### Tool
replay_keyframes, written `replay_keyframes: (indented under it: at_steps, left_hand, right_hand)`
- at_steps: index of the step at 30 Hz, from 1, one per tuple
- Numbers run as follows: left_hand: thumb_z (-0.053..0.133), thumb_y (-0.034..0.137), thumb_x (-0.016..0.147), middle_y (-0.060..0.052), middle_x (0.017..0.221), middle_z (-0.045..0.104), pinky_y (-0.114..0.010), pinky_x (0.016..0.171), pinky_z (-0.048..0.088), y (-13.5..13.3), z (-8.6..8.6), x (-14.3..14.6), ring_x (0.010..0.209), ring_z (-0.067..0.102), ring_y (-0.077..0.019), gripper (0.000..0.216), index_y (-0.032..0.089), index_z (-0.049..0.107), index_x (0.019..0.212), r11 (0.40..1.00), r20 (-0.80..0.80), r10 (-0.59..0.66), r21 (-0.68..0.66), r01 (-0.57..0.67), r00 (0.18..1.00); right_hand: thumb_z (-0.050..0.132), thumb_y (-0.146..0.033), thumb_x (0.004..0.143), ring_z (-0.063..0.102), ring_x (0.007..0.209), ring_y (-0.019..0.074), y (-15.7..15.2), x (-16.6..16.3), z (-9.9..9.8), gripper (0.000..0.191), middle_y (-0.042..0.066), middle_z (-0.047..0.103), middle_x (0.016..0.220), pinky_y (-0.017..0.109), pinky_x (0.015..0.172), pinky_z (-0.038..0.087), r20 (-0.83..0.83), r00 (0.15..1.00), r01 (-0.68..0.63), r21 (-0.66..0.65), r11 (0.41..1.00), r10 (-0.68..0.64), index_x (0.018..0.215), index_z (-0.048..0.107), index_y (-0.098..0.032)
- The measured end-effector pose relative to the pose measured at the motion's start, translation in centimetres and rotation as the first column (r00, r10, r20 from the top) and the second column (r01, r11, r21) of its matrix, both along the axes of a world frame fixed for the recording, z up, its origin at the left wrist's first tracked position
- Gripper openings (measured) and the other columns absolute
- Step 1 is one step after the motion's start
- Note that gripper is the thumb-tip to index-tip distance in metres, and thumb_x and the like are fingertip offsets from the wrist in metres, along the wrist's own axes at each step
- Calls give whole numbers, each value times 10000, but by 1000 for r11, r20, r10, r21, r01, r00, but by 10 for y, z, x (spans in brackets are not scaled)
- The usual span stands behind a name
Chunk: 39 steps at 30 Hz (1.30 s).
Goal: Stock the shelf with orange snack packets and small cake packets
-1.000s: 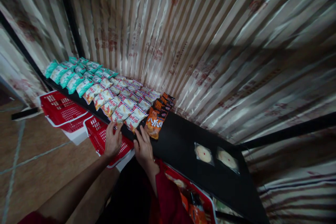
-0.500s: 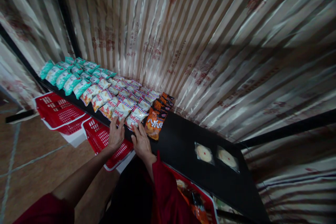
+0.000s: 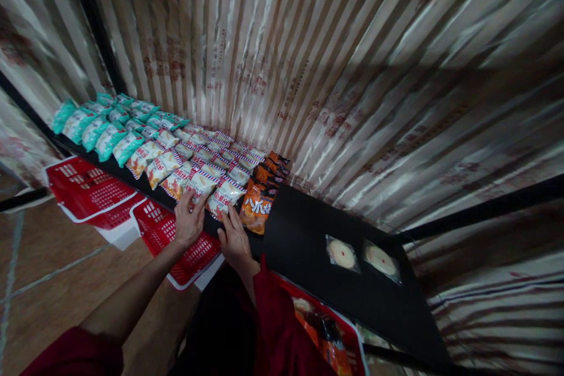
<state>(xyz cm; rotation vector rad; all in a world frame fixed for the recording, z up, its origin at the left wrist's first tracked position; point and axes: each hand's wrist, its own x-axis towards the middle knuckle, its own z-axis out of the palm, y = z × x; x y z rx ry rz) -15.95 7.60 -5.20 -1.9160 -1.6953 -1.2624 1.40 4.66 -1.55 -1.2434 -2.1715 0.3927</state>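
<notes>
My left hand (image 3: 188,220) rests its fingertips against the lower edge of a white and red snack bag (image 3: 201,184) in the front row, fingers apart. Just to its right, my right hand (image 3: 235,238) lies with fingers stretched out, touching the bottom of another white snack bag (image 3: 225,195) with a striped top edge. Neither hand grips a bag. Beside the right hand stands an orange snack bag (image 3: 255,207), with more orange bags behind it. Rows of teal snack bags (image 3: 109,140) fill the left end of the black shelf (image 3: 304,229).
Two round flat cakes in clear wrappers, one a wrapped cake (image 3: 342,255), lie on the shelf's right part. Below hang red baskets, a left basket (image 3: 83,185) and a middle basket (image 3: 154,223). A right basket (image 3: 359,346) holds orange bags. A pleated curtain (image 3: 282,41) stands behind.
The view has shifted slightly, so the shelf's left end appears further left. Both hands stay at the same two white bags; the bags show no clear movement on the shelf.
</notes>
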Motion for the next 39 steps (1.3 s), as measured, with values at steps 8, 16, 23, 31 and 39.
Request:
replay_keyframes:
  at_steps: [8, 16, 23, 31, 39]
  left_hand:
    - [374, 291, 919, -122, 1553, 93, -539, 1115, 157, 30, 16, 2, 1422, 30, -304, 563, 202, 220, 1453, 998, 5, -46, -29, 47, 999]
    - [371, 326, 915, -129, 1547, 101, -550, 1118, 131, 39, 11, 10, 1423, 32, -294, 614, 164, 151, 1465, 994, -40, -4, -107, 0, 999]
    - [397, 339, 904, -139, 1541, 120, -543, 1124, 123, 40, 10, 10, 1424, 23, -285, 619, 159, 188, 1459, 990, -54, 2, -144, -10, 999]
    - [408, 328, 900, -154, 1540, 119, -563, 1117, 121, 37, 11, 11, 1422, 14, -297, 625, 149, 190, 1457, 995, -42, 1, -95, -5, 999]
    - [411, 330, 903, -149, 1546, 102, -550, 1125, 107, 34, 10, 11, 1424, 31, -289, 608, 164, 213, 1453, 999, -7, -24, -29, 24, 1000]
  right_hand:
    - [447, -156, 847, 226, 1395, 229, 2, 2, -3, 542, 118, 266, 1503, 434, 1146, 236, 49, 999, 3, 21, 1000, -4, 1385, 394, -123]
    - [382, -216, 903, 264, 1381, 234, 5, 1, -5, 486, 146, 325, 1473, 461, 1134, 252, 38, 999, 5, 69, 998, -8, 1375, 402, -100]
    - [370, -203, 909, 245, 1387, 236, 7, 0, -7, 479, 154, 304, 1483, 465, 1140, 234, 56, 998, -16, 62, 998, 12, 1373, 392, -83]
    - [333, -107, 883, 221, 1396, 213, -3, 5, -3, 462, 114, 287, 1496, 417, 1107, 317, -3, 1000, 23, 168, 985, -23, 1318, 480, -155]
    - [317, -273, 941, 259, 1365, 279, -19, 44, -11, 447, 171, 279, 1484, 515, 1048, 322, -128, 890, 454, 185, 871, -437, 1356, 411, -136]
